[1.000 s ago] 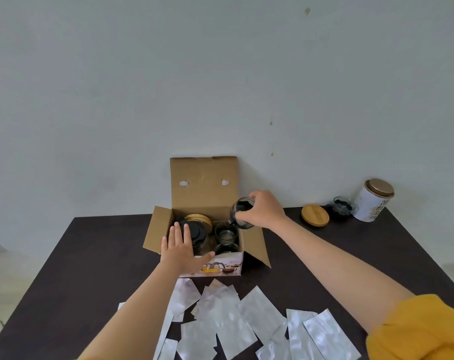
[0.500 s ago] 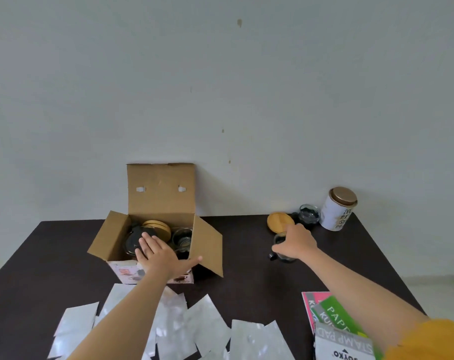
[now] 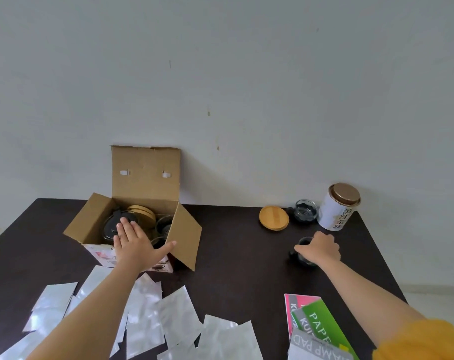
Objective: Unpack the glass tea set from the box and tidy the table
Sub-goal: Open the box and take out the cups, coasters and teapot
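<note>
We set a small clear glass teacup (image 3: 304, 252) down on the dark brown tabletop (image 3: 236, 255), our right hand (image 3: 320, 249) draped over its rim with the fingers curled around it from above; whether its base has met the wood we cannot tell, as the hand hides most of it. Just beyond the grip sit a round bamboo lid (image 3: 274, 218), a second glass cup (image 3: 305, 213) and a white cylindrical tea tin with a bronze lid (image 3: 339, 207). Doing this well means lowering straight, letting go only once the glass is seated, and keeping clear of those neighbours. Well apart from the grip, our left hand (image 3: 135, 244) lies flat, fingers spread, over the open brown cardboard box (image 3: 145, 183), steadying it; a glass teapot with a black lid (image 3: 114, 224) and more cups wait inside. Nearer us, silver foil pouches (image 3: 142, 315) and coloured paper packs (image 3: 317, 323) litter the table, still to be tidied.
</note>
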`<state>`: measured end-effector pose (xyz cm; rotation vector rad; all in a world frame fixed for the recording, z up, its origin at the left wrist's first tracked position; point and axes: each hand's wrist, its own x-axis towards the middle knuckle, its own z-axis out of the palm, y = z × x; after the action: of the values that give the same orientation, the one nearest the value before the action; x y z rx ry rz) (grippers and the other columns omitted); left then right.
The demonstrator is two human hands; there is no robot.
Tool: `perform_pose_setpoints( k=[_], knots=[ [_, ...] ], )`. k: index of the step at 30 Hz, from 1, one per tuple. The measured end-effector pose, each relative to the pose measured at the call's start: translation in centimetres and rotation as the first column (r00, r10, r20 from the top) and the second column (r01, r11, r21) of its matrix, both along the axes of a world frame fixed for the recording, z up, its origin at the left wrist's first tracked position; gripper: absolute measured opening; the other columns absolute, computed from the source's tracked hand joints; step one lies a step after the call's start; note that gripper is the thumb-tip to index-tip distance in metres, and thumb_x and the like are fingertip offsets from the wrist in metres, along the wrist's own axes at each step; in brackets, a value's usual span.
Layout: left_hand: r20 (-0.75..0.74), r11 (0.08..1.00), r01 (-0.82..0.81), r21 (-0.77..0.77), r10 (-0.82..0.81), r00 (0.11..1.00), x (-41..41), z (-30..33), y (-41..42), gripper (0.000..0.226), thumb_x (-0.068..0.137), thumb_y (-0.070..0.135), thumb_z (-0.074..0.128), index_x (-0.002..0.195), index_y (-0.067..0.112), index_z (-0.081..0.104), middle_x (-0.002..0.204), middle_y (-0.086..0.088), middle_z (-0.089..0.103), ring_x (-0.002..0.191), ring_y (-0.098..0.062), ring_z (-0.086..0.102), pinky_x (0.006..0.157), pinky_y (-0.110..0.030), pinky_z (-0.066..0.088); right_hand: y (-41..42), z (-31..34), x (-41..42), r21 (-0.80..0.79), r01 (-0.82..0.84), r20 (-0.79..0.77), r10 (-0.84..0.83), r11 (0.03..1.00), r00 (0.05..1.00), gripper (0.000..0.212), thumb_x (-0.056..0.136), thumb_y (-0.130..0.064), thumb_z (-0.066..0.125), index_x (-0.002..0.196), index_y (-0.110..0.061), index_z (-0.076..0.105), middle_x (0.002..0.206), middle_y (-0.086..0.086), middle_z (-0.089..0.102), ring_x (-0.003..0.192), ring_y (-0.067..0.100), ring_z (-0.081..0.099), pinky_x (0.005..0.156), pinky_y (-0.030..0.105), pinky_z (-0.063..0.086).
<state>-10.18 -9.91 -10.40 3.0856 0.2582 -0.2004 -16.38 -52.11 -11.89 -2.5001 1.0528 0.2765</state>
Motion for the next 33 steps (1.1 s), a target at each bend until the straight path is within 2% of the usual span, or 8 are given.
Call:
perform_pose_setpoints(
  k=[4,11,15,19,23,27,30,33],
  knots=[
    [0.022,1.000,-0.006,0.006,0.006,1.000,0.2,-0.5,-0.1,0.135,0.055,0.094,0.021,0.149,0.000,0.001,0.156,-0.022,-0.010,0.144,-0.037,-0.007,0.116,-0.048,0.003,-1.4,-0.5,1.8,0.006,0.024,0.015,-0.024,1.000,1.000,0.067,0.074,-0.046,0.073,0.125,-0.010,0.048,0.128,0.016,0.046,0.120,0.036,0.043,0.084,0.039,0.046],
    [0.059,1.000,0.000,0.013,0.000,0.998,0.4,-1.3,0.2,0.133,0.058,0.095,0.024,0.149,0.000,0.005,0.156,-0.021,-0.008,0.144,-0.038,-0.006,0.116,-0.048,0.004,-2.8,-0.9,5.0,0.020,0.021,0.037,-0.022,1.000,0.999,0.045,0.073,-0.044,0.072,0.098,-0.011,0.054,0.111,0.014,0.055,0.103,0.033,0.053,0.063,0.032,0.043],
    [0.058,1.000,-0.005,0.028,0.003,0.998,0.4,-1.2,0.1,0.136,0.051,0.095,0.015,0.149,0.001,0.006,0.157,-0.021,-0.007,0.144,-0.038,-0.006,0.116,-0.048,0.003,-3.2,-1.1,6.3,0.035,0.028,0.044,-0.030,0.999,0.999,0.051,0.072,-0.045,0.072,0.103,-0.009,0.055,0.103,0.013,0.058,0.102,0.034,0.054,0.061,0.032,0.042],
    [0.050,0.999,-0.005,0.035,0.003,0.999,0.6,-1.2,0.1,0.137,0.050,0.095,0.013,0.149,0.001,0.006,0.157,-0.021,-0.007,0.144,-0.038,-0.005,0.116,-0.047,0.004,-3.1,-0.8,6.7,0.018,0.025,0.036,-0.025,1.000,0.999,0.054,0.074,-0.047,0.072,0.105,-0.008,0.053,0.105,0.013,0.058,0.104,0.033,0.054,0.060,0.030,0.037],
    [0.054,0.999,-0.003,0.043,0.000,0.999,0.6,-0.9,0.0,0.136,0.051,0.094,0.014,0.149,0.001,0.006,0.157,-0.021,-0.007,0.144,-0.038,-0.005,0.116,-0.047,0.004,-3.2,-0.7,6.5,0.016,0.001,0.031,-0.002,1.000,1.000,0.063,0.075,-0.050,0.071,0.116,-0.007,0.049,0.116,0.014,0.056,0.112,0.034,0.051,0.066,0.034,0.044],
    [0.029,0.998,0.002,0.064,-0.004,1.000,0.5,-0.5,-0.1,0.136,0.053,0.097,0.013,0.149,0.001,0.002,0.156,-0.021,-0.010,0.144,-0.037,-0.006,0.116,-0.047,0.005,-2.4,-0.6,5.3,0.003,-0.003,0.042,0.002,1.000,0.999,0.079,0.077,-0.055,0.069,0.131,-0.007,0.037,0.132,0.018,0.044,0.125,0.036,0.043,0.084,0.041,0.048],
    [0.023,0.997,0.003,0.071,-0.005,1.000,0.2,-0.3,0.0,0.135,0.055,0.096,0.015,0.149,0.001,0.001,0.156,-0.021,-0.009,0.144,-0.037,-0.006,0.116,-0.047,0.005,-1.0,0.0,4.3,-0.042,-0.009,0.068,0.012,0.999,0.998,0.080,0.077,-0.053,0.069,0.134,-0.007,0.036,0.133,0.019,0.041,0.123,0.037,0.044,0.093,0.044,0.047],
    [0.020,0.999,0.008,0.044,-0.008,1.000,0.1,-0.1,0.0,0.134,0.056,0.094,0.020,0.148,-0.001,0.000,0.156,-0.022,-0.010,0.144,-0.037,-0.006,0.116,-0.047,0.005,1.2,1.2,3.8,-0.090,-0.067,0.098,0.076,0.994,0.992,0.078,0.079,-0.050,0.068,0.135,-0.006,0.036,0.134,0.019,0.041,0.124,0.036,0.044,0.096,0.044,0.046]
  ],
)
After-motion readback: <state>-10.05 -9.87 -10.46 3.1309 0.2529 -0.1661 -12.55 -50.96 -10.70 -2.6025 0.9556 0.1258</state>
